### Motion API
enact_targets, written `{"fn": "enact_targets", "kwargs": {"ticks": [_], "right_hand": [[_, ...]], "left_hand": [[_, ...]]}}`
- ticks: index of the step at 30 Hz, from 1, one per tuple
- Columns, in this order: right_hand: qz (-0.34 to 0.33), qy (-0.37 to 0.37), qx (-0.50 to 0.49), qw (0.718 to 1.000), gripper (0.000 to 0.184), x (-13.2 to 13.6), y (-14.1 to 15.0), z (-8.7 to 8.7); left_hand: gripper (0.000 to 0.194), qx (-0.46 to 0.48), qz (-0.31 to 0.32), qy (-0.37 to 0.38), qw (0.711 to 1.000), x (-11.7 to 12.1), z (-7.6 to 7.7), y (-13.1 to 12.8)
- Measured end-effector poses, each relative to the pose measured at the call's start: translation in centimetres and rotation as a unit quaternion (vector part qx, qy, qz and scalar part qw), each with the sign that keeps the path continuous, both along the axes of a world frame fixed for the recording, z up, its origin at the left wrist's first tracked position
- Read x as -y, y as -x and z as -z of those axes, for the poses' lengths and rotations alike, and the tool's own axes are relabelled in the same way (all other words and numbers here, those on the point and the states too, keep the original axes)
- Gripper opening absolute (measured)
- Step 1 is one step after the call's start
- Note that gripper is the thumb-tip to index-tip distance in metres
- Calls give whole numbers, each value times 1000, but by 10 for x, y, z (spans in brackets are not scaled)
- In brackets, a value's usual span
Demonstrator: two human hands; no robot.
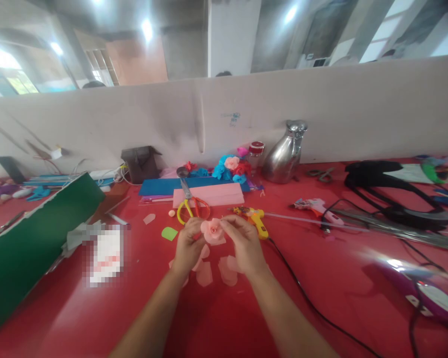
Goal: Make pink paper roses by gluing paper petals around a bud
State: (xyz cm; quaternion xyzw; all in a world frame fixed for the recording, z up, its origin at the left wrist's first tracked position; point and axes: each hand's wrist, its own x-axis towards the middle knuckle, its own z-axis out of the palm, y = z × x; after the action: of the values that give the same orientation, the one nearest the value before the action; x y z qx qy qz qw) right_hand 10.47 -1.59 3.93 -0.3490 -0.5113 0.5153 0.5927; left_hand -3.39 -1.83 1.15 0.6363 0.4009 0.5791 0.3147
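A pink paper rose [213, 230] is pinched between my two hands above the red table. My left hand [188, 243] grips its left side with closed fingers, and my right hand [243, 239] has thumb and fingertips on its right edge. Cut pink paper petals [204, 274] lie below the hands, some partly hidden by them. Just beyond are scissors [184, 213] with one yellow and one red handle. A yellow glue gun [260, 224] rests right of my right hand. Left of my left hand lies a green paper piece [169, 233].
Folded pink paper [209, 195], a blue sheet [159, 187] and paper flowers [231, 168] sit behind. A steel jug [283, 156] stands against the partition. Leftward leans a green board [41, 248]; rightward are another glue gun [319, 209], black cords and a purple device [425, 293].
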Motion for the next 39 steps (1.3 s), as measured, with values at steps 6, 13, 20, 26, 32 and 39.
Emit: {"fn": "enact_targets", "kwargs": {"ticks": [6,13,20,26,32,39], "right_hand": [[-11,39,-37,998,11,-3,-1,3],[-56,68,-83,993,15,-1,5,4],[66,17,3,998,21,2,1,1],[2,-5,67,998,25,6,2,-4],[24,-11,89,996,19,5,4,-1],[7,-11,94,996,19,7,6,-1]], "left_hand": [[14,81,25,75,994,1,0,-2],[13,185,61,135,972,3,-1,-6],[13,170,4,104,980,-1,7,-1],[17,125,-30,65,990,-3,10,4],[17,106,-41,54,992,-4,12,5],[12,97,-68,30,993,-5,12,6]]}}
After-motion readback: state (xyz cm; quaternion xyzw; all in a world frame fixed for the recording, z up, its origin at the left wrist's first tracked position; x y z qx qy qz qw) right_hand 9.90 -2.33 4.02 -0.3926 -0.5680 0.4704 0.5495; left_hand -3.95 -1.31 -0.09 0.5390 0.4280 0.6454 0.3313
